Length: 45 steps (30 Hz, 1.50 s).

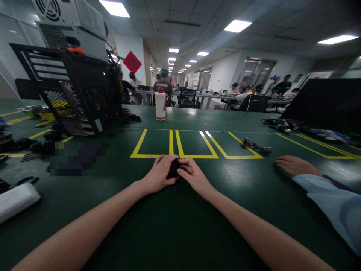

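I'm seeing left fingers clasping black object; right fingers pinching its right edge; long axis unclear.

The computer case looks like black metal, its side panel smooth with a faint sheen. On top of it, grey metal boxes show a dull finish and perforated grilles. Under the case, the green tabletop is smooth and semi-glossy, reflecting the lights. To the case's right, the cup has a smooth pale surface, and the yellow tape lies flat. Nearer than the case and to its right, the small black object looks like matt plastic. Far to its right are a shiny bare-metal part and a creased blue cloth sleeve.
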Each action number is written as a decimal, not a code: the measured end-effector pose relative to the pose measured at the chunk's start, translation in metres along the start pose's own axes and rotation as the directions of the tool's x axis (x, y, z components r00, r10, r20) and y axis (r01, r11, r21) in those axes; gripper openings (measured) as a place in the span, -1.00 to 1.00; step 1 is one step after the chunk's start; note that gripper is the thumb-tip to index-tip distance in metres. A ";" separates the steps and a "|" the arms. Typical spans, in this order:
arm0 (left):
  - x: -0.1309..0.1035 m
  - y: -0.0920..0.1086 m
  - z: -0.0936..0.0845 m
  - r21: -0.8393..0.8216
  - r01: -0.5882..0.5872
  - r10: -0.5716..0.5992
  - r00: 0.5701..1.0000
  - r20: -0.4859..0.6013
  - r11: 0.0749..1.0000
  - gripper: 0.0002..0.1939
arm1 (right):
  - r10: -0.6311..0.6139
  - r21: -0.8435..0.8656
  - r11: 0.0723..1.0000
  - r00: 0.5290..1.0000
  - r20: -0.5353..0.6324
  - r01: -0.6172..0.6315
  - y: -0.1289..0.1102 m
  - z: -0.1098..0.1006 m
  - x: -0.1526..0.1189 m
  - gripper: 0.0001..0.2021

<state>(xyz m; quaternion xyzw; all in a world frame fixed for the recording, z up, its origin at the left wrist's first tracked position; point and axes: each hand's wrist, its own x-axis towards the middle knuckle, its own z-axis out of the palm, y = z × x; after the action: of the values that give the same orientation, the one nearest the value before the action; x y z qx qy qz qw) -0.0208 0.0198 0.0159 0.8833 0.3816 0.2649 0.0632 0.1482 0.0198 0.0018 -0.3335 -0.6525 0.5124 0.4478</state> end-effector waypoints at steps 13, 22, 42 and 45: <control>0.000 -0.001 0.002 0.018 -0.014 0.014 1.000 -0.013 1.000 -0.38 | -0.008 -0.011 1.000 1.000 0.015 0.008 0.001 -0.002 0.001 -0.69; 0.000 -0.001 0.001 0.012 -0.011 0.012 1.000 -0.004 1.000 -0.39 | -0.003 -0.049 0.999 1.000 -0.027 0.002 -0.001 -0.002 0.004 -0.72; 0.000 -0.001 0.000 0.001 -0.003 0.003 1.000 0.012 1.000 -0.39 | 0.005 -0.071 0.997 1.000 0.004 -0.005 -0.003 -0.005 0.002 -0.68; 0.000 -0.002 0.001 0.008 0.001 -0.001 1.000 0.010 1.000 -0.37 | -0.044 -0.021 0.999 0.999 0.011 0.044 0.001 -0.003 0.002 -0.70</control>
<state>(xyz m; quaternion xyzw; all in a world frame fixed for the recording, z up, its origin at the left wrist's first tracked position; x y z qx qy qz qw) -0.0215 0.0209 0.0147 0.8846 0.3828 0.2591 0.0616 0.1507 0.0229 0.0016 -0.3211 -0.6674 0.4973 0.4519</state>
